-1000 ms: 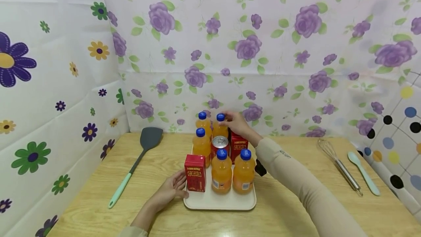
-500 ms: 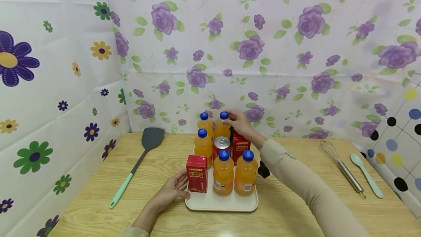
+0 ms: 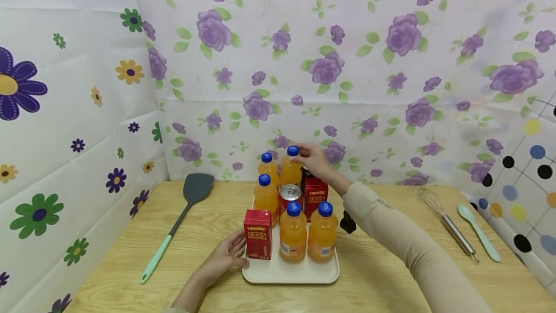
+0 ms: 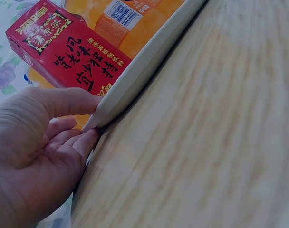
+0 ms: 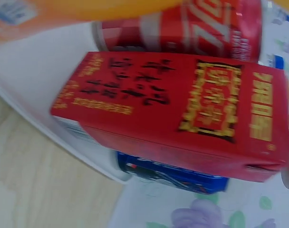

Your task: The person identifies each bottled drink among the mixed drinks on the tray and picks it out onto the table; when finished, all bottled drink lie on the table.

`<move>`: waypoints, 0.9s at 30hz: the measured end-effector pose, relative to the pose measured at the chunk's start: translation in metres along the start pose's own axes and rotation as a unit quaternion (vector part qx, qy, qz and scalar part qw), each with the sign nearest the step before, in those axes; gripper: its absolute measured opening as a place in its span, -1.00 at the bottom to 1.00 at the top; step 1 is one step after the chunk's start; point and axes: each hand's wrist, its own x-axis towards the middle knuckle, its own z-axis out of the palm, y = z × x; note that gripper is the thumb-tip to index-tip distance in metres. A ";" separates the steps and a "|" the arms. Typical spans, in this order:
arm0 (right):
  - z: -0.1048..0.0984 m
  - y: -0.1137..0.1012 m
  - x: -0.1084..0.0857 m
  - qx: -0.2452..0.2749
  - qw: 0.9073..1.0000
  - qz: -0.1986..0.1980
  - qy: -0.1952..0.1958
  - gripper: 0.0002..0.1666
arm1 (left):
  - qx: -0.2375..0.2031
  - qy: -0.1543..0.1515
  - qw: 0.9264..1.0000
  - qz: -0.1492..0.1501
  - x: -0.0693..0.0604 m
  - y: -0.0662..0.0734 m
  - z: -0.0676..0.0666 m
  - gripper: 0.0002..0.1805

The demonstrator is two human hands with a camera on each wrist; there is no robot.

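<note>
A cream tray [image 3: 291,274] bears several orange juice bottles with blue caps, two red drink cartons and cans. At its back, my right hand [image 3: 314,161] grips a juice bottle [image 3: 290,170] near its blue cap; the bottle's lower part is hidden behind a red soda can [image 3: 290,197]. My left hand [image 3: 221,260] pinches the tray's near left rim, thumb on the edge and fingers beneath, as the left wrist view shows. Beside that hand stands a red drink carton [image 3: 258,235]. A second red carton [image 5: 168,109] lies close to the right wrist camera, with a blue can [image 5: 173,173] behind it.
A grey spatula with a mint handle [image 3: 175,226] lies left of the tray. On the right are a whisk [image 3: 449,226] and a mint spoon-like utensil [image 3: 479,233]. Flowered cloth [image 3: 243,62] hangs directly behind the table.
The gripped back bottle has risen slightly relative to the bottle beside it, together with my right hand. My left hand stays at the tray's rim. The head view has shifted a little.
</note>
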 end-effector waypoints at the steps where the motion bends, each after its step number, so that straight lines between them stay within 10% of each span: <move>1: -0.002 -0.004 0.001 0.004 1.000 0.000 -0.001 -0.50 | -0.001 0.000 1.000 0.001 0.000 0.000 0.000 0.07; 27: -0.098 -0.090 0.006 0.003 0.990 0.024 0.136 -0.40 | 0.004 0.002 1.000 -0.002 -0.002 0.004 0.000 0.08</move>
